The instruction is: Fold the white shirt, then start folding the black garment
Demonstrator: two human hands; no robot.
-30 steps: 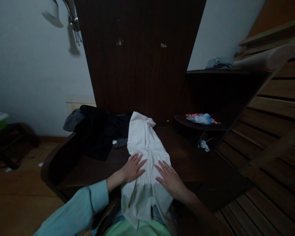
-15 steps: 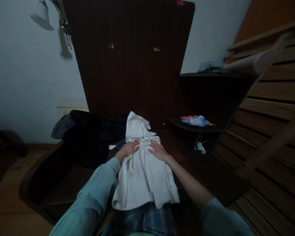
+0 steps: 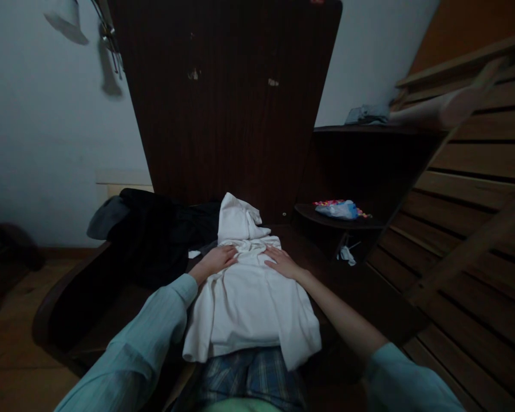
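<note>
A white hoodie (image 3: 249,312) lies in front of me on a dark seat, its hood-like end pointing away and its wide lower edge reaching my lap. My left hand (image 3: 217,260) rests flat on the left side of the cloth, fingers stretched toward its middle. On the opposite side, my right hand (image 3: 285,264) also lies flat, fingers apart. Creases run across the fabric between both hands. What is under the hoodie is hidden.
Black clothing (image 3: 158,234) and a grey cap-like item (image 3: 107,217) lie on the left by the curved armrest (image 3: 51,315). A tall dark panel (image 3: 232,114) stands behind. At right are a small shelf with a plastic bag (image 3: 339,210) and a slatted wooden frame (image 3: 463,229).
Both hands have moved slightly apart, the left one leftward and the right one rightward. The hoodie's lower part is spread wider and looks smoother.
</note>
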